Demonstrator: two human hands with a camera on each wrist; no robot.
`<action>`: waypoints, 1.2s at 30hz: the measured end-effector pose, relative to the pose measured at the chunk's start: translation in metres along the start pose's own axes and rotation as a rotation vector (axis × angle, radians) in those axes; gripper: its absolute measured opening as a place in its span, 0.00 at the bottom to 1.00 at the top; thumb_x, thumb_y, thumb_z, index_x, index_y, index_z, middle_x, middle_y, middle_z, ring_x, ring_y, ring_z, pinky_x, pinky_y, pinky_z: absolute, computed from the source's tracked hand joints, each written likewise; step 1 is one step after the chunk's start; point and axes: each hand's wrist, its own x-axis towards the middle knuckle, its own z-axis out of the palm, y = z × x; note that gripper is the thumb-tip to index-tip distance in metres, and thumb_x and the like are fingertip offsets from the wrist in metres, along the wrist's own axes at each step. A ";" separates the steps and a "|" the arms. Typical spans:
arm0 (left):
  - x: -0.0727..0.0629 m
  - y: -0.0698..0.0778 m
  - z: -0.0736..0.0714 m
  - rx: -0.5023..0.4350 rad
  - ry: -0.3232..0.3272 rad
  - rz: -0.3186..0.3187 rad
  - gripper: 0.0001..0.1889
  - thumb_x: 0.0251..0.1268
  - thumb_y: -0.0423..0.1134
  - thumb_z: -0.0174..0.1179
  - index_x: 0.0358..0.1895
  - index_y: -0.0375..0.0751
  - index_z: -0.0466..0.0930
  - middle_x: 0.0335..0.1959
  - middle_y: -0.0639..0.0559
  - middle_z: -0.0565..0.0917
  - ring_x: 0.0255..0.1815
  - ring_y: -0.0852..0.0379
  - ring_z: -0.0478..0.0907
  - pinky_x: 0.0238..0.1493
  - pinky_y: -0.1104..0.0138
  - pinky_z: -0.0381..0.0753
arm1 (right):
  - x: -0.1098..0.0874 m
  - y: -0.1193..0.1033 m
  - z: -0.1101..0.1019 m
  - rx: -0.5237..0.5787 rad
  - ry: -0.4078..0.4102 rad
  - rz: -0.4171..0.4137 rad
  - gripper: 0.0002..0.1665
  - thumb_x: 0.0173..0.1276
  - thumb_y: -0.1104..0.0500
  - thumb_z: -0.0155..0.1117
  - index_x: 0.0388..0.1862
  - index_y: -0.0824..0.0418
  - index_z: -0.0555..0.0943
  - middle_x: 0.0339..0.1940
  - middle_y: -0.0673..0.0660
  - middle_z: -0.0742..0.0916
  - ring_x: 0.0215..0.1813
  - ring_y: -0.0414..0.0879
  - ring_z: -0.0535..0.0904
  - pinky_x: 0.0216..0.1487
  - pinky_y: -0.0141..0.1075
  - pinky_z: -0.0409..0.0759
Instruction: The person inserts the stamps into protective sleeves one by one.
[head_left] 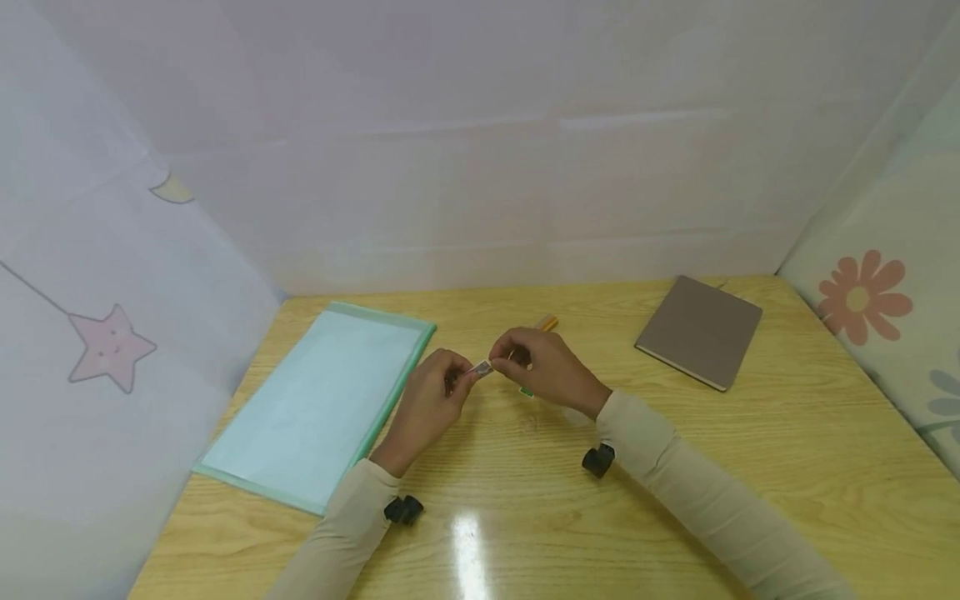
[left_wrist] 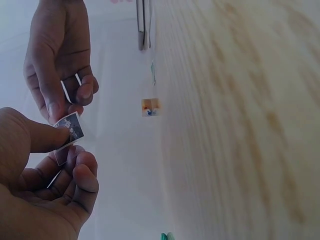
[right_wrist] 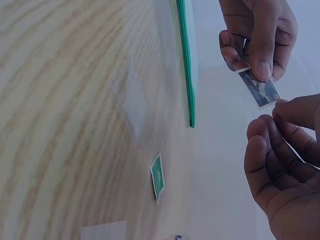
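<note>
A small dark picture stamp (head_left: 482,368) with a white border is held between both hands above the table. My left hand (head_left: 427,396) pinches it between thumb and fingers. At the opposite corner, the thumb and forefinger of my right hand (head_left: 551,371) pinch the stamp's edge, as the right wrist view shows. In the left wrist view a pale-edged piece (left_wrist: 61,156) shows beneath the stamp; what it is I cannot tell. On the table near my right hand lies a green stamp (right_wrist: 157,178) with a white border. An orange-brown item (head_left: 551,322) is partly hidden behind that hand.
A pale folder with green edges (head_left: 393,387) lies at the left. The brown notebook (head_left: 701,333) is at the back right. Close to my right wrist is a clear plastic piece (right_wrist: 131,100). A white wall (head_left: 480,200) stands along the table's far edge.
</note>
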 end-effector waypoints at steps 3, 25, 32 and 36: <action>0.000 0.001 0.000 0.001 -0.001 0.008 0.04 0.73 0.41 0.62 0.42 0.46 0.79 0.35 0.58 0.77 0.30 0.62 0.73 0.30 0.66 0.77 | -0.001 -0.002 0.002 -0.009 -0.007 0.011 0.03 0.75 0.54 0.64 0.43 0.51 0.82 0.38 0.44 0.84 0.35 0.40 0.81 0.35 0.35 0.81; -0.001 0.002 0.001 -0.016 -0.026 0.025 0.04 0.74 0.42 0.61 0.43 0.48 0.79 0.36 0.59 0.76 0.31 0.63 0.73 0.31 0.66 0.77 | -0.001 -0.003 0.008 -0.026 0.005 -0.096 0.03 0.73 0.58 0.67 0.43 0.54 0.84 0.37 0.45 0.86 0.36 0.36 0.81 0.37 0.33 0.81; -0.001 0.002 0.001 -0.010 -0.030 0.037 0.04 0.73 0.41 0.62 0.42 0.47 0.79 0.36 0.58 0.76 0.31 0.63 0.73 0.31 0.67 0.77 | 0.000 -0.001 0.009 -0.021 0.008 -0.119 0.03 0.72 0.58 0.68 0.42 0.53 0.85 0.37 0.45 0.86 0.36 0.35 0.81 0.36 0.32 0.81; -0.002 0.002 0.001 -0.005 -0.031 0.042 0.04 0.74 0.41 0.62 0.42 0.47 0.79 0.35 0.59 0.76 0.30 0.63 0.73 0.31 0.67 0.77 | 0.000 -0.001 0.009 -0.027 0.011 -0.133 0.03 0.71 0.58 0.68 0.42 0.53 0.85 0.37 0.44 0.86 0.36 0.35 0.81 0.36 0.32 0.81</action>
